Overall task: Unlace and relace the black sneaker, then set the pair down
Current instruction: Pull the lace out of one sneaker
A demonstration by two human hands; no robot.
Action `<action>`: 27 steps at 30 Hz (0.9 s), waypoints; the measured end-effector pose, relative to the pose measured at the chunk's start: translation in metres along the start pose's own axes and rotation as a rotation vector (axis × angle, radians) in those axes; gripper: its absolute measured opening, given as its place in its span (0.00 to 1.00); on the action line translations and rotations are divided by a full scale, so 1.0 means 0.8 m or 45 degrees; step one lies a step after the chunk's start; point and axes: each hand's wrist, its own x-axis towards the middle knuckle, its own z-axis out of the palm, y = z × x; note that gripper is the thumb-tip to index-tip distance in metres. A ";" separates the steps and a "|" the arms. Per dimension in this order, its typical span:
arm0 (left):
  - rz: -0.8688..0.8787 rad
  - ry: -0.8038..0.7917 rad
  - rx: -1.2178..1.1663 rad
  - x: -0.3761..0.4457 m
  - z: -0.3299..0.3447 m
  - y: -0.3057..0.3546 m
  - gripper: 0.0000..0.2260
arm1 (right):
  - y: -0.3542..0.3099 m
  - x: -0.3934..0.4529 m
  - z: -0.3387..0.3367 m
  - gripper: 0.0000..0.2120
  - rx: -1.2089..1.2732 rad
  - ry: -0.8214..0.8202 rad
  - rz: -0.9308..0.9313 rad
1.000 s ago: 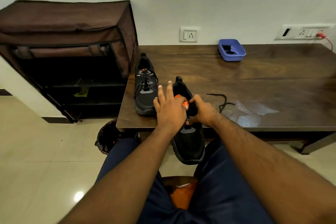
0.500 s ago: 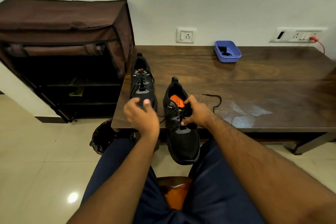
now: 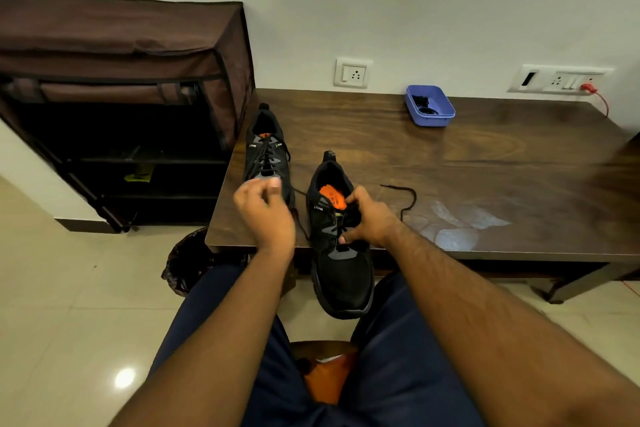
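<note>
our right hand grips the mesh sneaker on the glossy wooden desk; our left hand pinches its thin lace.

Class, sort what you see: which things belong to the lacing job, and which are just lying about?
Job: held sneaker, its lace, second sneaker, left hand, right hand.

Lying about: blue tray, shoe rack, bin, wall sockets.

We see the laced black sneaker on the dark wooden table, far-left; unlaced black sneaker right of it, overhanging the near edge; small blue plastic tray far right.
</note>
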 end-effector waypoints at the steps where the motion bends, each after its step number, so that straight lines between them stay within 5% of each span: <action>1: -0.143 0.165 -0.110 0.007 -0.011 -0.006 0.02 | 0.000 0.000 0.001 0.34 -0.011 0.004 0.000; 3: -0.337 0.364 -0.200 0.011 -0.029 -0.025 0.05 | 0.000 0.000 0.002 0.35 -0.033 0.006 0.000; 10: -0.636 0.439 -0.288 -0.012 -0.036 -0.062 0.07 | -0.003 -0.001 0.004 0.35 -0.043 0.014 0.006; 13: -0.379 0.144 0.172 -0.021 -0.034 -0.050 0.11 | -0.005 0.000 0.005 0.34 -0.036 0.008 0.016; 17: 0.513 -0.329 0.776 -0.041 -0.008 -0.013 0.20 | -0.007 0.001 0.006 0.33 -0.048 -0.002 0.015; 20: 0.537 -0.728 1.067 -0.039 0.019 0.006 0.11 | -0.005 0.001 0.006 0.33 -0.048 0.008 -0.005; 23: 0.588 -0.882 1.106 -0.030 0.030 0.001 0.02 | -0.002 0.000 0.006 0.33 -0.042 0.017 -0.025; 25: 0.472 -0.892 0.889 -0.026 0.026 -0.008 0.03 | 0.000 0.000 0.003 0.33 -0.009 0.007 -0.022; 27: 0.162 -0.683 0.594 -0.017 0.014 -0.016 0.06 | 0.002 0.001 0.000 0.33 0.022 -0.006 -0.017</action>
